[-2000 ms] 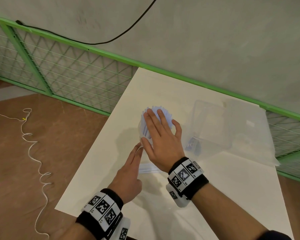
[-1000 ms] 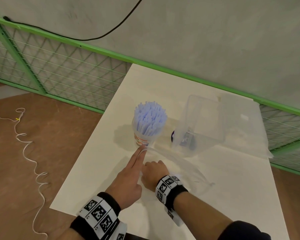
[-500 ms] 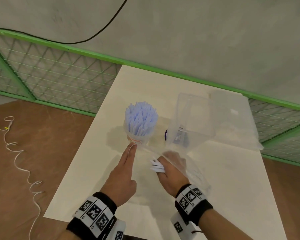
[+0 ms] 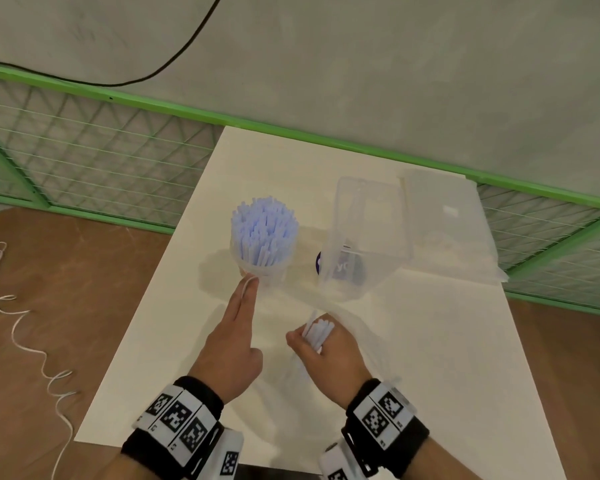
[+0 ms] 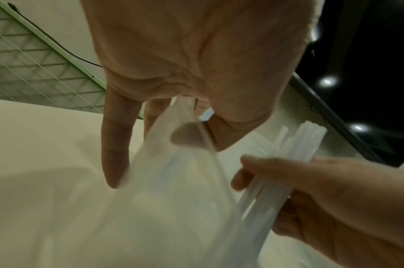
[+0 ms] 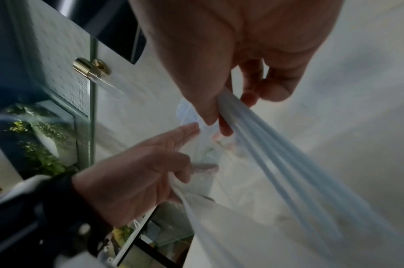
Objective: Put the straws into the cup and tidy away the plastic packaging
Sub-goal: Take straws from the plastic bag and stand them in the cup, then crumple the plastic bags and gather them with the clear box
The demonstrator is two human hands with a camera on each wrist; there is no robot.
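At the frame's lower centre, the right hand (image 4: 326,351) gripped a small bundle of straws (image 4: 317,332) above the worktop (image 4: 430,358). The left hand (image 4: 234,341) pinched the plastic packaging (image 4: 347,317), fingers extended toward the straw-filled cup (image 4: 262,268) at mid-frame.

From the right wrist camera I see my right hand (image 6: 221,59) gripping a small bundle of pale straws (image 6: 277,159) between thumb and curled fingers; the straws run down and right, blurred. My left hand (image 6: 136,174) sits lower left, fingers extended, thumb and fingers pinching the edge of the clear plastic packaging (image 6: 219,217). White table (image 6: 357,108) lies beneath.
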